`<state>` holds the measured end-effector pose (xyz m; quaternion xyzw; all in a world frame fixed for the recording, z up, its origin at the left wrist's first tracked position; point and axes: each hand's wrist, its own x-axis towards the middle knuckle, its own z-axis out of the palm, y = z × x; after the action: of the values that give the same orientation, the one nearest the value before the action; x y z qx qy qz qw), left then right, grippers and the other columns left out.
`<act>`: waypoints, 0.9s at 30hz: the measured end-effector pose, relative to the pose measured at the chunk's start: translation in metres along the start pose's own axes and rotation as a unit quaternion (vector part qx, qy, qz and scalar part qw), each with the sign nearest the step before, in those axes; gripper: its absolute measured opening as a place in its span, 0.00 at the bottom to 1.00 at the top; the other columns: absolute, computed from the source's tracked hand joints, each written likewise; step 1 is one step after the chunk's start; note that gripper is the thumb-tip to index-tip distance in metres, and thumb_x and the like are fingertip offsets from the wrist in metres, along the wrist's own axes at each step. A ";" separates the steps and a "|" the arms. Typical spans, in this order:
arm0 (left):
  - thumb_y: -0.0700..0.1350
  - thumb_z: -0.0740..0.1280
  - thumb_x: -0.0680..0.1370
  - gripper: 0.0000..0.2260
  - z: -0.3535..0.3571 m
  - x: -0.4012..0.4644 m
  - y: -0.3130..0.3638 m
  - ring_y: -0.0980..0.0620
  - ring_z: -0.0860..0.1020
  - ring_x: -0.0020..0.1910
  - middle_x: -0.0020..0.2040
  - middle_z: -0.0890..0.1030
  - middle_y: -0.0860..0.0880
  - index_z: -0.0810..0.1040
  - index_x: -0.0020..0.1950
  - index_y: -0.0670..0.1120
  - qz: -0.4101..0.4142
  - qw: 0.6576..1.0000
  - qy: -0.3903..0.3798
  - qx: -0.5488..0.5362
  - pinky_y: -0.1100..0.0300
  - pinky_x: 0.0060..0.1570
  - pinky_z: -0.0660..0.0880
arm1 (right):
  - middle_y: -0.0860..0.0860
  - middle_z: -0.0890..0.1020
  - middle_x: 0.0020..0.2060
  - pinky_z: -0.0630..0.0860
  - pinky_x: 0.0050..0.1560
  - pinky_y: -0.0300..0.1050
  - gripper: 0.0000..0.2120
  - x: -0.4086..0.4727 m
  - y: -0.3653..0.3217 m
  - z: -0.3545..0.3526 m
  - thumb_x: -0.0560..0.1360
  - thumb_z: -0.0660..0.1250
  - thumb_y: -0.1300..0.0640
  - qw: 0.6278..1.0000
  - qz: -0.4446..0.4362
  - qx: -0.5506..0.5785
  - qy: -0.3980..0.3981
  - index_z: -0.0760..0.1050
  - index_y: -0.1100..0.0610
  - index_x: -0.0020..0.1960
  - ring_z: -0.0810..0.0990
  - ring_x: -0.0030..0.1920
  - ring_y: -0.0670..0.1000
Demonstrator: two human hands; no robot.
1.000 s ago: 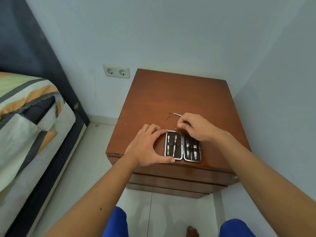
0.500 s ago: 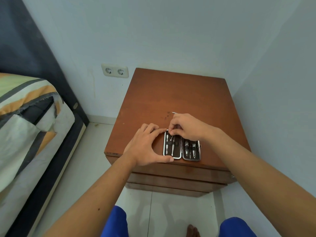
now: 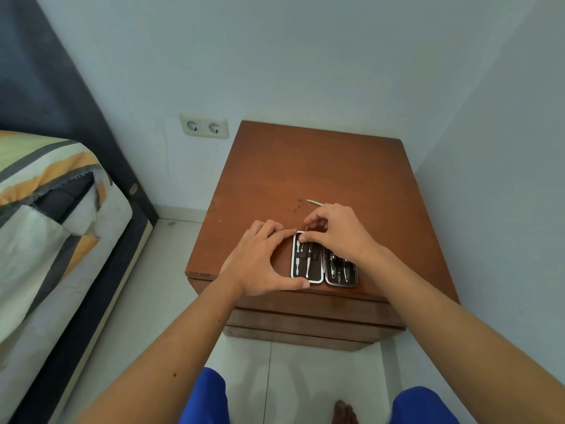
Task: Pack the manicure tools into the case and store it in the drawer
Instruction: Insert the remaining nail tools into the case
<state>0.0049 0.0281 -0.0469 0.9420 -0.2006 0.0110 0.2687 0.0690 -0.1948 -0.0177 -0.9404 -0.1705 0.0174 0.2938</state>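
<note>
tabletop (image 3: 305,166), mid-frame: manicure case (image 3: 324,264) lies open at its near edge | left hand (image 3: 260,261) spread, bracing the case's left side | right hand (image 3: 336,234) pinching a thin tool (image 3: 305,229) into the left half | packing step; loose tool (image 3: 315,202) behind needs picking up next

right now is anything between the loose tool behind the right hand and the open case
Only the right hand itself: it sits over the case's far edge, pinching a thin tool, with the loose tool just beyond it.
</note>
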 end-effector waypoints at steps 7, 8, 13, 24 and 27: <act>0.80 0.71 0.63 0.49 0.001 0.000 -0.001 0.57 0.65 0.64 0.65 0.69 0.59 0.71 0.78 0.56 0.002 1.000 0.003 0.004 0.57 0.71 0.67 | 0.43 0.85 0.48 0.74 0.55 0.38 0.17 -0.007 0.000 0.010 0.70 0.80 0.46 1.000 -0.011 0.014 0.025 0.87 0.49 0.57 0.77 0.51 0.43; 0.80 0.71 0.63 0.49 0.001 0.000 -0.001 0.57 0.65 0.64 0.65 0.69 0.59 0.71 0.78 0.56 0.002 1.000 0.003 0.003 0.57 0.71 0.67 | 0.44 0.85 0.49 0.72 0.53 0.33 0.17 -0.008 0.000 0.009 0.71 0.80 0.47 0.999 -0.011 0.017 0.025 0.87 0.49 0.57 0.76 0.49 0.40; 0.80 0.70 0.62 0.50 0.002 0.001 -0.002 0.57 0.65 0.64 0.65 0.69 0.59 0.71 0.78 0.55 0.000 1.000 0.004 0.004 0.55 0.70 0.68 | 0.43 0.85 0.49 0.70 0.47 0.24 0.16 -0.009 0.000 0.006 0.71 0.81 0.51 0.999 0.008 0.048 0.009 0.86 0.50 0.58 0.77 0.45 0.34; 0.81 0.70 0.62 0.50 0.003 0.001 -0.002 0.56 0.66 0.64 0.65 0.70 0.59 0.71 0.78 0.55 0.003 1.000 0.007 0.004 0.56 0.70 0.68 | 0.42 0.87 0.45 0.72 0.46 0.26 0.16 -0.008 0.000 0.008 0.69 0.82 0.55 0.992 0.069 0.109 -0.006 0.86 0.48 0.56 0.79 0.41 0.36; 0.82 0.69 0.62 0.51 0.002 0.001 -0.001 0.56 0.66 0.63 0.65 0.69 0.59 0.71 0.78 0.55 0.002 1.000 0.006 0.005 0.57 0.69 0.68 | 0.42 0.87 0.43 0.75 0.48 0.31 0.15 -0.007 -0.002 0.008 0.69 0.82 0.56 0.988 0.081 0.130 0.000 0.87 0.48 0.54 0.80 0.41 0.39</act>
<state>0.0059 0.0278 -0.0493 0.9429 -0.2006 0.0176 0.2653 0.0612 -0.1912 -0.0240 -0.9049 -0.0902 0.0630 0.4111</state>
